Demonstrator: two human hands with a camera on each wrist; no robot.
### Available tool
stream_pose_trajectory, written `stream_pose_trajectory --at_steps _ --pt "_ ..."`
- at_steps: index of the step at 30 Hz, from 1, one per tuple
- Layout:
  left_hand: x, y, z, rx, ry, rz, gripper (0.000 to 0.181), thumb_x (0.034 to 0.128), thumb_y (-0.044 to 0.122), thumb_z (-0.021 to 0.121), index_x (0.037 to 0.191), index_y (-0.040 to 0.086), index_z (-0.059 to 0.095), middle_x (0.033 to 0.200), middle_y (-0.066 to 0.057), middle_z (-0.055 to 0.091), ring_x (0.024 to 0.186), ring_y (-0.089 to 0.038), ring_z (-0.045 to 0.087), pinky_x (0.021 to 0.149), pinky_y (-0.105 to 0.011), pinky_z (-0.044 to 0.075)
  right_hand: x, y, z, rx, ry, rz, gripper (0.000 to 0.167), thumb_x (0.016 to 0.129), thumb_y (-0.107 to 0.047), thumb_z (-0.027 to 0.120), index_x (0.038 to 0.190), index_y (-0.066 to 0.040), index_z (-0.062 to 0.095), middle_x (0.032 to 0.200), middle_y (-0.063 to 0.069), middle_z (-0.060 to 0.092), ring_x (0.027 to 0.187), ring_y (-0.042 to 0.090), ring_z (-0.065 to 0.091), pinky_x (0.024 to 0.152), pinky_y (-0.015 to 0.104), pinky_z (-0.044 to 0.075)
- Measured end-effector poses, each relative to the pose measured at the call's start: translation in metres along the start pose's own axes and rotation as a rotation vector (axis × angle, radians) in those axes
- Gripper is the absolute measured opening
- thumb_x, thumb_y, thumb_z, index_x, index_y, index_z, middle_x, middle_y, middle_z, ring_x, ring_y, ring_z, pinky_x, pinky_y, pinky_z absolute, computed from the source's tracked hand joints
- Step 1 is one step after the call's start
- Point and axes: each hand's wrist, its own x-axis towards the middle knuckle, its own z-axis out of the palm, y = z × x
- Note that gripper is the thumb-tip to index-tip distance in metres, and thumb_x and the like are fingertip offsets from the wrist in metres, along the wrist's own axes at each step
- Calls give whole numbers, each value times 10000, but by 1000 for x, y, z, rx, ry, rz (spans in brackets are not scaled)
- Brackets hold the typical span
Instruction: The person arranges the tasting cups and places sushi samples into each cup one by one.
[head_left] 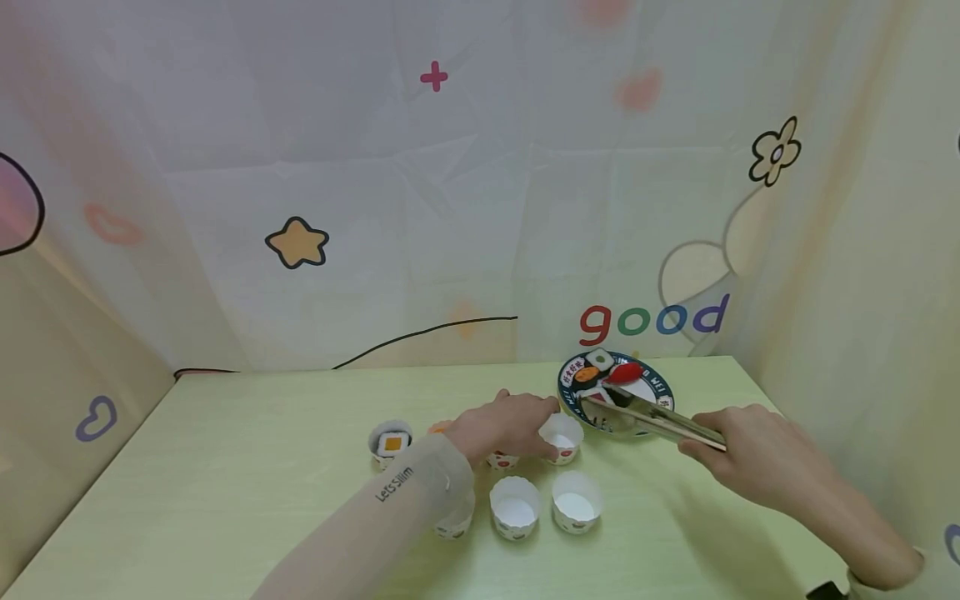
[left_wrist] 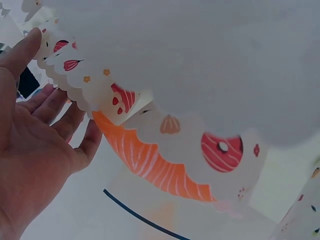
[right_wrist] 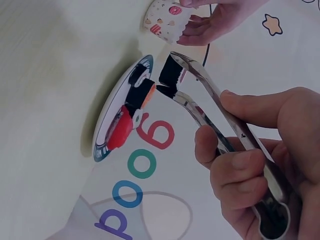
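Right grip (right_wrist: 270, 160): fingers curled round metal tongs (right_wrist: 235, 122), one digit laid along an arm; forearm enters from lower right. Between the tong tips, pinched: one black-wrapped sushi piece (right_wrist: 171, 71), over the plate and apart from it.

Left grip (head_left: 517, 423): thumb and fingers pinching a white paper cup (head_left: 561, 432) at its sides — forearm slanting up from lower left, fingers pointing right.

Plate (head_left: 663, 387): round, dark-rimmed; bears red-topped sushi (head_left: 624, 373), orange-topped sushi (head_left: 587, 375) and a white roll (head_left: 600, 359).

Near the left sleeve: cup holding yellow-centred sushi (head_left: 393, 444).

Front row: three paper cups (head_left: 515, 510).

Below all: pale bench (head_left: 225, 483).
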Motion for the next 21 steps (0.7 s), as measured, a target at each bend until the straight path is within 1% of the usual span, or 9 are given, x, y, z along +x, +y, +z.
stream_pose_trajectory --at_steps 3,7,11,14,17,21 --pt "0 -1 0 -5 3 2 646 934 493 738 1455 175 525 1346 23 635 1208 -126 579 1144 -500 303 -2 -2 -1 1 13 -13 377 895 -335 794 1090 -13 769 879 36 731 669 139 561 541 358 431" --pt "1 -2 1 -7 5 6 643 935 490 737 1454 177 524 1335 23 638 1171 -124 585 1113 -473 326 -3 -4 -2 6 11 -23 389 894 -334 796 1096 -3 766 854 14 723 654 128 547 549 352 426" --pt "1 -2 2 -27 -2 -4 661 930 487 744 1468 176 520 1363 20 628 1218 -132 572 1157 -495 290 -4 -7 -2 6 -15 -16 433 897 -353 791 1127 13 757 835 6 717 657 138 550 550 344 415" --pt "2 -2 3 -44 -9 -13 682 926 484 750 1485 177 511 1399 21 610 1279 -141 548 1188 -524 239 -5 -9 -2 5 -25 -11 445 902 -366 784 1143 8 754 757 -50 666 644 138 529 534 341 399" --pt "2 -2 3 -38 -9 -11 687 930 484 744 1495 178 501 1408 19 605 1287 -144 545 1184 -518 246 -7 -11 -1 2 -9 -29 390 907 -362 780 1119 -36 765 673 -109 570 611 122 482 517 336 382" --pt "2 -1 2 -21 -6 -6 677 932 483 743 1486 174 506 1387 12 619 1259 -140 563 1156 -495 290 -8 -14 1 -4 16 -60 294 905 -352 785 1048 -97 767 631 -127 497 588 99 453 510 324 377"
